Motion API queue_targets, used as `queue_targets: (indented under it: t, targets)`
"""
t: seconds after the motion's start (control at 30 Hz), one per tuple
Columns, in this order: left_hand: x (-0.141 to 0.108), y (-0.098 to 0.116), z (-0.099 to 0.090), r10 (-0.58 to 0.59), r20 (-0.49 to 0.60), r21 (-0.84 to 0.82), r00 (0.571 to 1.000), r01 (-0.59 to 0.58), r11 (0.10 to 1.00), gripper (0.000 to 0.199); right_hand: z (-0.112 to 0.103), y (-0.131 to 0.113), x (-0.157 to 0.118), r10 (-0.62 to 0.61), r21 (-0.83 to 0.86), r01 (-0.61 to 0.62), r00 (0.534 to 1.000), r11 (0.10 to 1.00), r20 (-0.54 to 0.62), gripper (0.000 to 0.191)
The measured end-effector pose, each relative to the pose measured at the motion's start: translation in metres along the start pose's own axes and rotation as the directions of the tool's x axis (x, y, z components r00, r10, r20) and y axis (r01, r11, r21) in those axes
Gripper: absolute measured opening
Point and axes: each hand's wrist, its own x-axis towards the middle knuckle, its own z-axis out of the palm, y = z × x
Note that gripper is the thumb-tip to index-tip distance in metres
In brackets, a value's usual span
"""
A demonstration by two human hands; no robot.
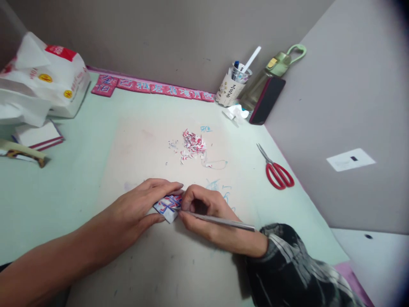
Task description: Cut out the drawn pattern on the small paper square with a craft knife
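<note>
A small white block (168,206) with blue and red marks on its face lies on the beige sheet (128,140). Fingers and thumb of my left hand (140,204) grip it from the left, on its upper and lower sides. A slim metal tool (223,221) is pinched in my right hand (207,211), its shaft pointing back to the right. The tool's front end is at the block's right side, mostly hidden by my fingers. Beyond my hands sits a pile of red and white shavings (194,144).
Pink tiles with blue characters (158,88) line the back edge. Red-handled scissors (278,174) lie at right. A pen cup (231,87), a green bottle (255,87) and a phone (267,100) stand behind. Tissue packs (60,79), white cards (40,134) and a cutter (22,152) are at left.
</note>
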Motion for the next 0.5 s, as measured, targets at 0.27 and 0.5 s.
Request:
queue_targets:
  t: [0.27, 0.5]
  targets:
    - [0.000, 0.018, 0.006, -0.042, -0.191, 0.221, 0.981, 0.084, 0.972, 0.058, -0.001, -0.003, 0.001, -0.029, -0.065, 0.022, 0.993, 0.998, -0.115, 0.015]
    - [-0.005, 0.023, 0.012, 0.032, -0.124, 0.197, 0.992, -0.007, 0.980, 0.063, -0.002, -0.008, 0.001, -0.027, -0.013, 0.025, 0.976, 1.000, -0.214, 0.014]
